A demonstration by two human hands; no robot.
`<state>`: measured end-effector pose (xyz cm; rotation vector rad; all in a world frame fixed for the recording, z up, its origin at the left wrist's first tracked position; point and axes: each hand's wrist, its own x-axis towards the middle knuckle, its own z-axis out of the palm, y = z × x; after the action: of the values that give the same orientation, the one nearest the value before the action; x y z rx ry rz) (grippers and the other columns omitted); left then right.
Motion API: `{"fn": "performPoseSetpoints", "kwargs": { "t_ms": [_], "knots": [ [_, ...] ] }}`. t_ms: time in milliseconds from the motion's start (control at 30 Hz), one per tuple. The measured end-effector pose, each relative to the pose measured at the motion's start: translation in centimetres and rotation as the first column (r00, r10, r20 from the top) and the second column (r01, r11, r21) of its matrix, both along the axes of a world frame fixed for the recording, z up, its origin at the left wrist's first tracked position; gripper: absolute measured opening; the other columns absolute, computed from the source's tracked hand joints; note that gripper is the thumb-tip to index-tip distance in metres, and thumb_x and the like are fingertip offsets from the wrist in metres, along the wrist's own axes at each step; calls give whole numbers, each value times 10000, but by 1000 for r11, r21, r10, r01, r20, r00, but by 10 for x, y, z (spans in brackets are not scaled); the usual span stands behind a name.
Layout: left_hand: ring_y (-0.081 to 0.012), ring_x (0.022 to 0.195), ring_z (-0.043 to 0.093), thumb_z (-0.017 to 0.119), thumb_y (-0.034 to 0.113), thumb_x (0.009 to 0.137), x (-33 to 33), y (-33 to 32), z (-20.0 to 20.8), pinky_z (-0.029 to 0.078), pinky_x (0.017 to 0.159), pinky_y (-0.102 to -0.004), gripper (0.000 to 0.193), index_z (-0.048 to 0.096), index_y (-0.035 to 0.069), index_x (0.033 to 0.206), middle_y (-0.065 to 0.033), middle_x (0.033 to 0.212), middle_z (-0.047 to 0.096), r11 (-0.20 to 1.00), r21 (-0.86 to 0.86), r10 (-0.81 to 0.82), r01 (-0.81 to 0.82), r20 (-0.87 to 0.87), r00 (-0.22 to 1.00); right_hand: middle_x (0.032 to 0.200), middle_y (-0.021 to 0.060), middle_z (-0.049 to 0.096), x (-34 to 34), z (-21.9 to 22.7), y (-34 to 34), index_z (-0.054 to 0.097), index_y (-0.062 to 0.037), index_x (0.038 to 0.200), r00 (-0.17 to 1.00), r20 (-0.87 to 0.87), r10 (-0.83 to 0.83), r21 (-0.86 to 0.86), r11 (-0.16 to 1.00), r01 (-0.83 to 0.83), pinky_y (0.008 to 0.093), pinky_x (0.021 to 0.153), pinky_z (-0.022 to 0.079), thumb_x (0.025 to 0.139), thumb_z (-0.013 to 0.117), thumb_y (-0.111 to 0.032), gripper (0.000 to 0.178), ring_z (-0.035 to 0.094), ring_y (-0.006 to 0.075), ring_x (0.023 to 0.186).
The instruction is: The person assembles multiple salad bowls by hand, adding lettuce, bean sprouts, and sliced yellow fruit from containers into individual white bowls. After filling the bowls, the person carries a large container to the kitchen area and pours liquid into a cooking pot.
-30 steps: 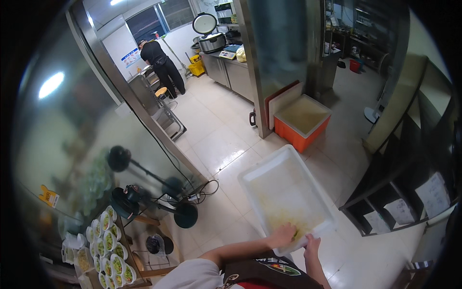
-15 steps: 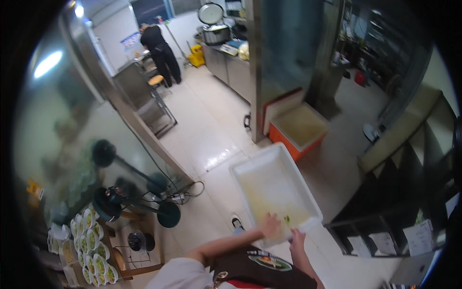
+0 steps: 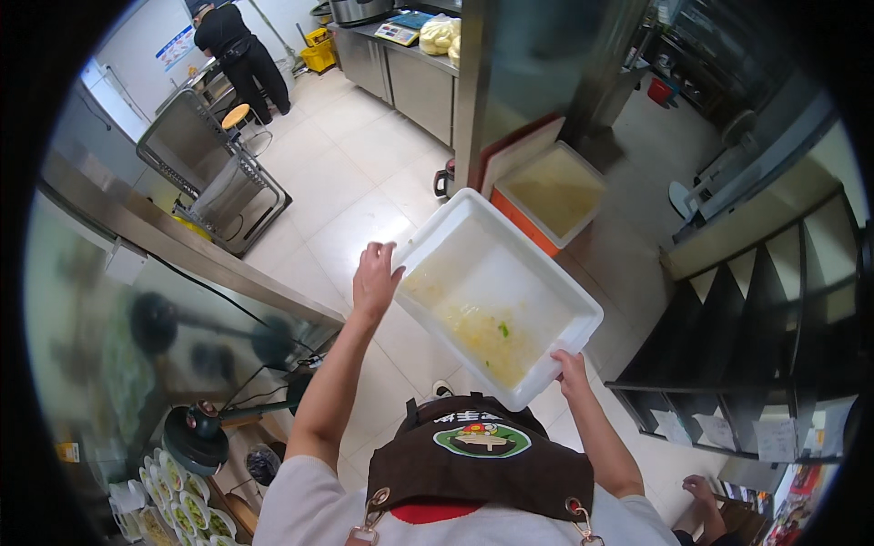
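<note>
Gripping the short right edge of the white tray (image 3: 487, 246), the right hand (image 3: 572, 371) is clasping the rim. The left hand (image 3: 373, 280) is resting at the tray's left corner with fingers slightly bent; whether it is grasping the rim or only touching it cannot be told. The tray is being carried above the floor (image 3: 350, 205), in front of the apron (image 3: 482, 455), its far corner pointing away from the body.

Yellowish scraps (image 3: 487, 350) are lying inside, mainly along the tray's long near edge and toward its bottom corner. A green piece (image 3: 503, 329) is lying among them, inward from that edge.

Beyond the tray's far right edge, an orange bin (image 3: 523, 218) is standing on the floor. A scale (image 3: 394, 35) and a bag (image 3: 441, 36) are sitting near the front edge of the counter (image 3: 419, 86). At lower left, bowls (image 3: 194, 514) of green food are standing close together along the right edge of the table (image 3: 235, 511). A co-worker (image 3: 241, 59) in dark clothes is standing beyond the stool (image 3: 235, 116).
</note>
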<state>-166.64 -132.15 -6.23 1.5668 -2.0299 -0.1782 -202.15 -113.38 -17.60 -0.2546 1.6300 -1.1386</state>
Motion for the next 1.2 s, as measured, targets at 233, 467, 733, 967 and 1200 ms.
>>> {"fn": "performPoseSetpoints", "kwargs": {
  "t_ms": [233,467,733,967,1200],
  "knots": [
    [-301,828,560,652,49,714,67,-128,-29,475,680,-395,214,566,61,909,-119,858,550,997,71,-48,39,118,992,866,122,582,30,7,-133,509,23,1007,971,41,237,46,970,-239,395,599,522,697,588,-110,346,616,251,749],
    [-322,722,572,570,38,743,100,-232,-52,469,618,-398,52,587,81,767,-116,777,564,995,4,98,-98,21,995,836,125,599,85,-4,-320,555,33,965,892,-26,451,-2,892,-452,370,582,504,693,582,-116,311,610,219,734],
    [-364,871,545,650,126,737,120,-384,-67,453,780,-421,157,593,19,836,-173,920,575,940,0,338,-341,-114,934,807,103,621,189,9,-507,585,36,960,694,31,719,-74,694,-716,322,499,492,689,594,-121,313,605,205,620],
    [-358,766,560,569,149,737,121,-464,-83,443,661,-457,123,539,33,710,-176,751,573,979,205,-4,5,-6,1000,822,113,624,285,13,-636,579,15,1008,630,48,775,-81,632,-771,367,530,507,696,590,-128,344,617,231,658],
    [-324,891,529,632,83,736,295,-614,12,459,726,-435,202,532,3,892,-164,975,518,843,-98,513,-529,-152,845,868,124,608,380,14,-767,552,15,1035,610,-5,792,-71,608,-790,392,576,522,707,573,-112,352,618,246,734]
  ]
}}
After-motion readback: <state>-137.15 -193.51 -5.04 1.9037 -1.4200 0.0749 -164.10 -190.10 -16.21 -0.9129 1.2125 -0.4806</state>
